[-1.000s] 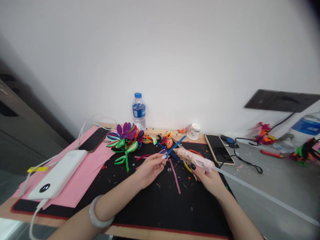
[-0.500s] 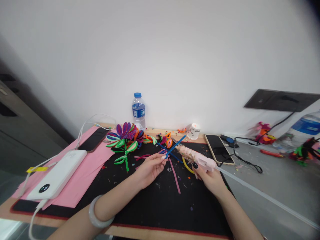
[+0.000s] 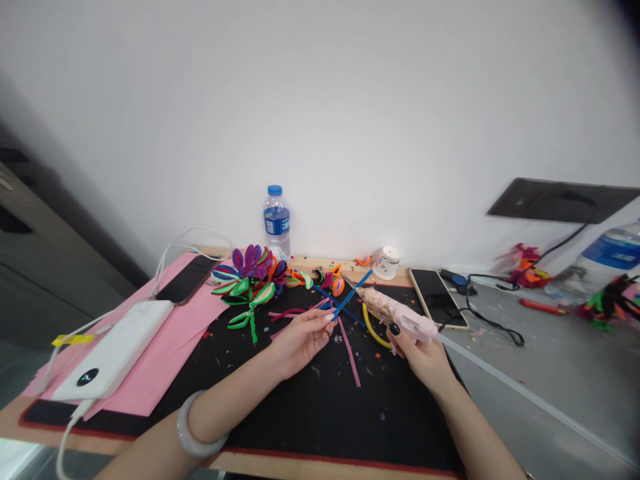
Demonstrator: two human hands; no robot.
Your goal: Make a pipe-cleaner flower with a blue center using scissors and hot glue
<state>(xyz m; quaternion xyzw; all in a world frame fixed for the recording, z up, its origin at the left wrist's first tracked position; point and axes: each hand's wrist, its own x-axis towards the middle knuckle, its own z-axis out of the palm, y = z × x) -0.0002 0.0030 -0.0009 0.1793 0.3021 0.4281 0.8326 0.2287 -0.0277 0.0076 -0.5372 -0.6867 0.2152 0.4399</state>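
My left hand (image 3: 306, 341) pinches a blue pipe cleaner (image 3: 352, 293) between thumb and fingers, its free end slanting up to the right. My right hand (image 3: 420, 357) is wrapped around a pale pink hot glue gun (image 3: 400, 317), with a long clear glue stick (image 3: 530, 397) trailing out of its back. The gun's nozzle points left, close beside the blue pipe cleaner; whether they touch I cannot tell. Beneath the hands lie a pink pipe cleaner (image 3: 350, 353) and a curved yellow one (image 3: 373, 329). Left of them is a bunch of colourful pipe-cleaner flowers (image 3: 253, 283).
A black mat (image 3: 300, 427) covers the table, dotted with scraps. At the back stand a water bottle (image 3: 277, 223) and a paper cup (image 3: 387, 263). A phone (image 3: 437, 298) lies right, with cables beside it. Pink sheets (image 3: 165, 373) and a white power bank (image 3: 117, 347) are left.
The glue gun has shifted slightly right and its nozzle sits a little farther from the blue pipe cleaner. My left hand has barely moved.
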